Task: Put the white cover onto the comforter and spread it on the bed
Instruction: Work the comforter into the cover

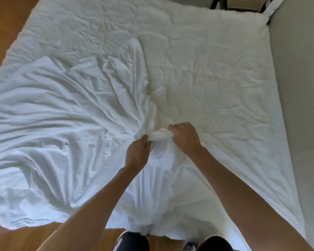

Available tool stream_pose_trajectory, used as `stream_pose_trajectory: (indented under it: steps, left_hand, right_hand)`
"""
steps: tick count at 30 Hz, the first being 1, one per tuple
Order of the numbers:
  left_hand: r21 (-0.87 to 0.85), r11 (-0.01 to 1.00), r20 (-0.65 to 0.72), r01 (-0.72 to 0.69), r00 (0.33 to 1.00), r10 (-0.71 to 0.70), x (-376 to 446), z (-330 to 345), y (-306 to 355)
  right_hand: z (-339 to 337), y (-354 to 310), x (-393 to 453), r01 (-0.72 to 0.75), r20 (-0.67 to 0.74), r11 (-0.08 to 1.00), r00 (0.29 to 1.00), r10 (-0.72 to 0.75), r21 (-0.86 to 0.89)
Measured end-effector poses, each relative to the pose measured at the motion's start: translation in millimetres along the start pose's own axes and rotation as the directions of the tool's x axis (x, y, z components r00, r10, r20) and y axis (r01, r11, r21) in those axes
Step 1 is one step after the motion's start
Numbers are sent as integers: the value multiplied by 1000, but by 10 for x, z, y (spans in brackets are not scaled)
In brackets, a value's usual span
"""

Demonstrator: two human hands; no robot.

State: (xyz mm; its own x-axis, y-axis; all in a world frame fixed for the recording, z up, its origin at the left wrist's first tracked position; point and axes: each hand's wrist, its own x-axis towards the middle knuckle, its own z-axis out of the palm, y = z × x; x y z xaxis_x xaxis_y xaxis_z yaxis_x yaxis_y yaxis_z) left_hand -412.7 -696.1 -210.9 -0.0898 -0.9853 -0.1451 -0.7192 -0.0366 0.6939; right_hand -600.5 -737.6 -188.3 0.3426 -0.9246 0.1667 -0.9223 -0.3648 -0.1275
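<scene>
Both hands closed on one bunched fold of the white cover (pixel 65 109): left hand (pixel 137 153) pinching its near end, right hand (pixel 184 137) gripping the far end. Cover lying wrinkled over the left part of the comforter (pixel 216 78), spread on the bed.

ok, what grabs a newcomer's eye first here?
Both hands, left and right, gripping a bunched twist of white cover at centre. The cover fans out in creases to the left, over the cream comforter, which lies flat to the right. Wood floor shows at far left.
</scene>
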Motion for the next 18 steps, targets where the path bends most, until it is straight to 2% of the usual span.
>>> stream_pose_trajectory:
  steps: [2,4,5,6,7,9,11,12,15,17,18]
  left_hand:
    - [-229,971,7,70,998,-70,189,-140,329]
    - [-454,875,42,169,985,-168,375,-212,605]
    - [-534,818,71,212,976,-206,440,-234,730]
    - [-593,766,98,249,966,-238,490,-236,839]
    - [-636,721,122,277,958,-260,525,-231,931]
    - [-686,665,135,295,950,-282,577,-210,1073]
    - [-710,639,122,296,945,-302,661,-207,1160]
    - [-715,633,112,296,943,-314,726,-211,1184]
    - [-728,623,73,287,936,-345,999,-222,1272]
    - [-756,596,62,273,935,-349,1247,-217,1374]
    - [-776,573,57,263,934,-352,1381,-218,1440]
  right_hand:
    - [-250,74,190,-157,-185,986,969,164,54]
    - [-406,78,175,-413,-236,878,852,467,243]
    - [-443,62,90,-476,-231,804,789,569,356]
    - [-431,50,-26,-492,-222,765,760,610,416]
    - [-383,44,-162,-480,-218,774,773,596,413]
    - [-191,88,-428,-430,-160,846,855,494,315]
    - [39,166,-570,-398,-9,893,913,409,208]
    - [152,202,-588,-398,76,901,917,391,170]
    - [494,260,-497,-475,312,870,853,419,130]
    - [752,361,-357,-541,338,831,812,476,129]
    - [874,450,-257,-556,293,820,813,503,134]
